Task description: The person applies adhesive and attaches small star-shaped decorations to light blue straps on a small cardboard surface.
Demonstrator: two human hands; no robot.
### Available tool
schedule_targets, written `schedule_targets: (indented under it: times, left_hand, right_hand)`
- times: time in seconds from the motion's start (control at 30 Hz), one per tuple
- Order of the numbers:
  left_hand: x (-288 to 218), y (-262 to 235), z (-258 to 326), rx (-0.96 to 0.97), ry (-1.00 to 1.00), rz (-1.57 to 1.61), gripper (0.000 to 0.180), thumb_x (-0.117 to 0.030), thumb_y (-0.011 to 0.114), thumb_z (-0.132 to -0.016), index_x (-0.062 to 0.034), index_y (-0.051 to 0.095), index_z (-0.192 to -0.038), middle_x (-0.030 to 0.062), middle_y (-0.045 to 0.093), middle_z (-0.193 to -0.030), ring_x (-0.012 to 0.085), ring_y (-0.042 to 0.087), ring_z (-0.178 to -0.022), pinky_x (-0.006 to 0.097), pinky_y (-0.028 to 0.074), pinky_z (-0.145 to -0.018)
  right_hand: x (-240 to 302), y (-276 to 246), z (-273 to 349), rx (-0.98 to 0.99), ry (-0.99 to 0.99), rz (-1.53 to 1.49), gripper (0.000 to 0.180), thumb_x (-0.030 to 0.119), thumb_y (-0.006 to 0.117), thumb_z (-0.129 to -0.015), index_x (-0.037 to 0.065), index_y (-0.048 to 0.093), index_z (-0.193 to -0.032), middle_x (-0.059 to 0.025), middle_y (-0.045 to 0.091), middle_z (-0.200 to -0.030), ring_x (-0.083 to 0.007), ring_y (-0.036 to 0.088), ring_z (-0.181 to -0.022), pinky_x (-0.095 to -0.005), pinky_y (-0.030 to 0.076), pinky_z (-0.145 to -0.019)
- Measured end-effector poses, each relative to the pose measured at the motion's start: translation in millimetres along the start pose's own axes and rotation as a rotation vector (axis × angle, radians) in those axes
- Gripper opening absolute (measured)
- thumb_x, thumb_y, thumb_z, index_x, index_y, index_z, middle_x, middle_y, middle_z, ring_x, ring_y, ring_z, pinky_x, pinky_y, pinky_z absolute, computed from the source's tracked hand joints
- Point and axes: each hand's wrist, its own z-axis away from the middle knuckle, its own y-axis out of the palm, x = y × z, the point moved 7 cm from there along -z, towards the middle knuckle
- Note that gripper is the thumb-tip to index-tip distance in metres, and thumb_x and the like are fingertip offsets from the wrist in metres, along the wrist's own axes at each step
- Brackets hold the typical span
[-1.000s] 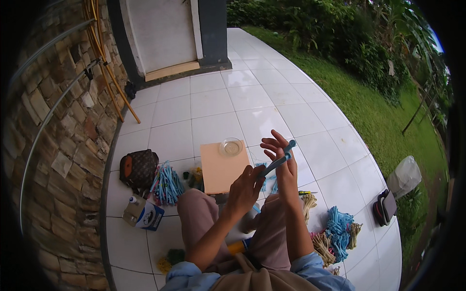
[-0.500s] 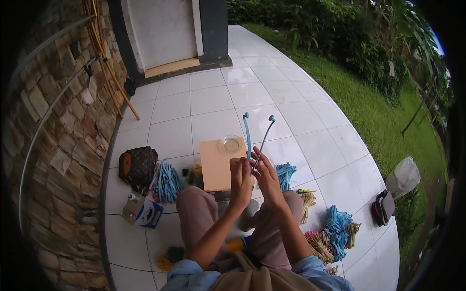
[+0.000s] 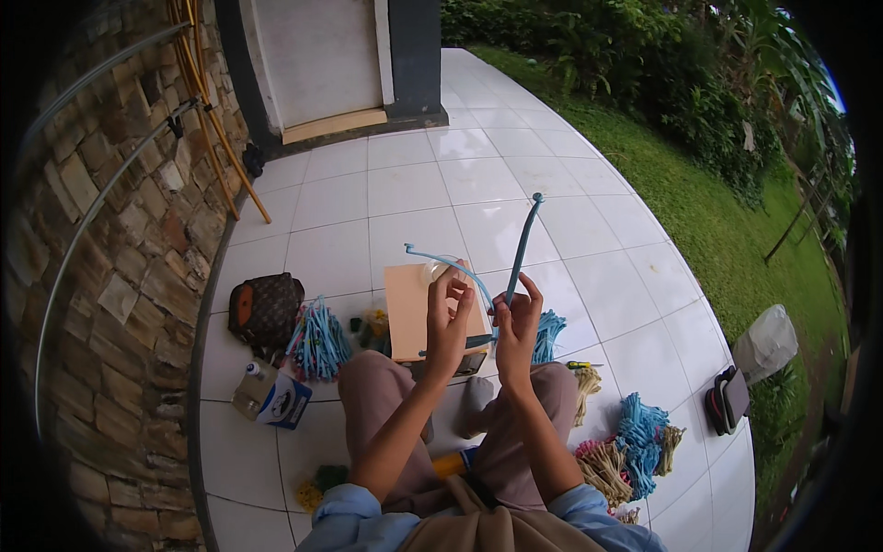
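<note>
My right hand point(image 3: 518, 322) is closed in a pinch on light-blue straps. One blue strap point(image 3: 524, 241) stands up from its fingers, with a small knob at the top. Another thin blue strap point(image 3: 432, 254) arches leftward from the same grip, past the fingertips of my left hand point(image 3: 448, 317). That hand is raised with its fingers loosely bent and the thumb apart, and nothing is plainly gripped in it. Below the fingers, a darker strap end point(image 3: 478, 341) passes behind my left hand. A tan board point(image 3: 402, 308) with a clear round dish point(image 3: 432, 272) lies just beyond.
At left lie a brown patterned bag point(image 3: 267, 308), a blue strap bundle point(image 3: 319, 345) and a jug point(image 3: 255, 391). At right are more blue straps point(image 3: 549, 336), a yellow-green tool point(image 3: 581, 365), blue and beige bundles point(image 3: 644, 423) and a dark pouch point(image 3: 727, 400).
My hands have moved apart, the right one slightly rightward. The two straps, upright side by side before, have spread: one now arches left, the other rises higher. A darker strap end has come into view.
</note>
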Motion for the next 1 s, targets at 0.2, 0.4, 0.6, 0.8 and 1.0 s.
schedule_targets:
  times: [0.2, 0.4, 0.6, 0.8, 1.0]
  left_hand:
    - [-131, -55, -2, -0.415, 0.690, -0.523, 0.053, -0.013, 0.056, -0.083, -0.0037, 0.033, -0.128, 0.0113, 0.036, -0.115, 0.0221, 0.037, -0.105, 0.037, 0.033, -0.089]
    - [-126, 6, -41, 0.344, 0.820, -1.126, 0.030, -0.015, 0.062, -0.078, -0.0099, 0.055, -0.107, 0.0033, 0.051, -0.107, 0.0187, 0.046, -0.108, 0.043, 0.027, -0.101]
    - [-33, -2, -73, 0.566, 0.536, -1.086, 0.012, -0.017, 0.057, -0.083, -0.0075, 0.054, -0.090, 0.0075, 0.058, -0.090, 0.0237, 0.053, -0.091, 0.037, 0.037, -0.085]
    - [65, -12, -94, 0.604, 0.223, -0.678, 0.015, -0.015, 0.055, -0.085, -0.0047, 0.053, -0.095, 0.0122, 0.058, -0.088, 0.0293, 0.056, -0.078, 0.038, 0.044, -0.068]
    - [145, -10, -97, 0.551, 0.194, -0.599, 0.017, -0.011, 0.060, -0.081, -0.0062, 0.055, -0.097, 0.0108, 0.053, -0.085, 0.0268, 0.055, -0.074, 0.036, 0.044, -0.066]
  right_hand:
    - [13, -5, -28, 0.110, 0.009, 0.196, 0.033, 0.006, 0.047, -0.089, 0.004, 0.034, -0.120, -0.0032, 0.049, -0.071, -0.0075, 0.043, -0.062, -0.0206, 0.037, -0.058]
    - [28, 10, -49, 0.271, -0.080, 0.446, 0.043, 0.009, 0.061, -0.083, 0.005, 0.034, -0.116, -0.0030, 0.049, -0.062, -0.0080, 0.047, -0.058, -0.0223, 0.039, -0.055]
    - [-4, 7, -78, 0.611, -0.126, 0.669, 0.064, 0.000, 0.067, -0.070, 0.006, 0.032, -0.122, -0.0067, 0.051, -0.074, -0.0171, 0.055, -0.070, -0.0296, 0.046, -0.066]
    - [-79, -23, -112, 0.844, -0.046, 0.583, 0.064, 0.001, 0.068, -0.068, 0.003, 0.033, -0.121, -0.0101, 0.054, -0.086, -0.0201, 0.059, -0.076, -0.0329, 0.048, -0.072]
    - [-141, -49, -130, 0.779, 0.146, 0.557, 0.068, 0.004, 0.071, -0.068, 0.007, 0.031, -0.123, -0.0087, 0.056, -0.098, -0.0180, 0.058, -0.083, -0.0332, 0.045, -0.079]
